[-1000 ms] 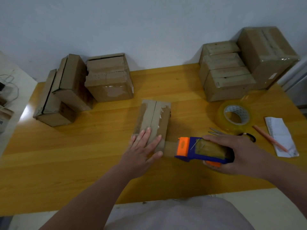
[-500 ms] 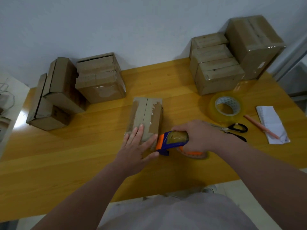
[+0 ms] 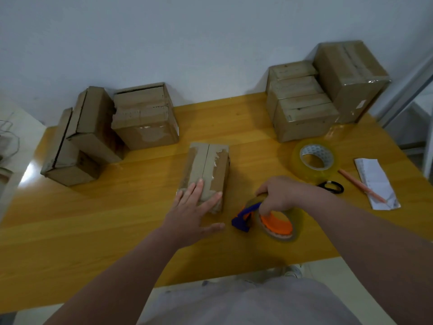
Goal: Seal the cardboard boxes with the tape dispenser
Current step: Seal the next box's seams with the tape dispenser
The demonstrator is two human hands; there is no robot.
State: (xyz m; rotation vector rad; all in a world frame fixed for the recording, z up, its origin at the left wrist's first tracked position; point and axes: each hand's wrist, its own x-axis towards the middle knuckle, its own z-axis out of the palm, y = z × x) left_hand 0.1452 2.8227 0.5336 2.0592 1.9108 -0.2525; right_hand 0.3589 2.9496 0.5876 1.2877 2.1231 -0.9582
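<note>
Obs: Dispenser has turned over since half a second back. Then, the tape dispenser [image 3: 269, 221] had its nose at the box's near end. Now it is drawn back, orange hub facing up, blue nose pointing left.
Rec: Who has it?
Obs: Right hand [image 3: 281, 195], fingers curled over the top of the roll, gripping it. Thumb hidden.
Rec: And the box?
Obs: Small cardboard box [image 3: 206, 170] mid-table [image 3: 93, 219], seam running away from the person, torn old tape along it. Left hand [image 3: 191, 214] lies flat on the near end, fingers [image 3: 199, 188] straight and spread, clasping nothing. Pinning it, I judge, so it won't skid when tape is pulled.
Rec: Nose to box?
Obs: Just beside the near right corner, not touching. Cannot tell if a tape tail is stuck down.
Rec: Surroundings?
Obs: Left stack [image 3: 93, 137] and right stack [image 3: 302, 113] of boxes against the wall. Spare tape roll [image 3: 295, 160], scissors [image 3: 332, 186], pencil [image 3: 362, 187] and folded paper [image 3: 377, 184] on the right, probably kept by the tool hand.
</note>
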